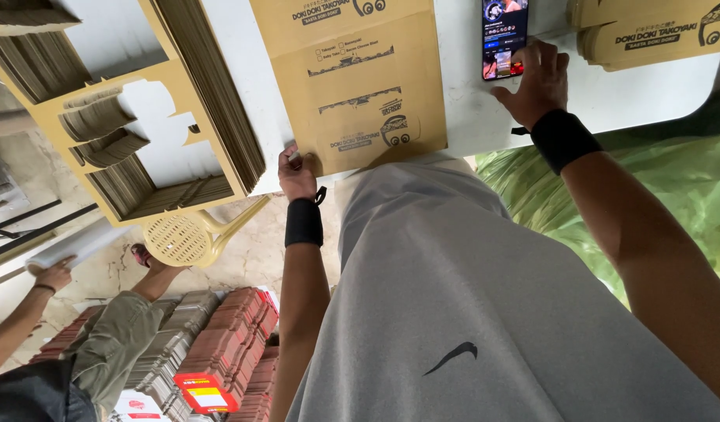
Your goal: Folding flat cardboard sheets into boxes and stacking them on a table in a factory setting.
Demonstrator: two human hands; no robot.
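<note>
My left hand (pixel 297 173) is at the near corner of the flat brown cardboard box blank (pixel 358 94), fingers curled and pinching that bottom-left corner right at the edge of the white table (pixel 469 117). The blank lies printed side up, flat on the table in front of me, its near edge level with the table's edge, and none of its panels is raised yet.

My right hand (pixel 538 82) is off to the side, fingers spread and pressing down on the tabletop, fingertips touching the lower end of the phone (pixel 505 37) that lies there with its screen lit (so that hand is not on the cardboard at all). Black wristbands on both wrists.

I'd judge this as the very start of working one blank: corner gripped, nothing bent. The next move would want both hands on the sheet, so the right has to leave the phone and come across to hold the far side while the left lifts its corner along a crease.

Further left, a big stack of die-cut blanks (pixel 180 101) stands on edge, and another pile of printed blanks (pixel 657 31) rests at the table's far right. Below, a yellow plastic stool (pixel 189 234) stands on the floor near stacked red cartons (pixel 235 336), with green plastic sheeting (pixel 680 180) to my right. Another person's hand (pixel 55 275) holds a white sheet at lower left.
</note>
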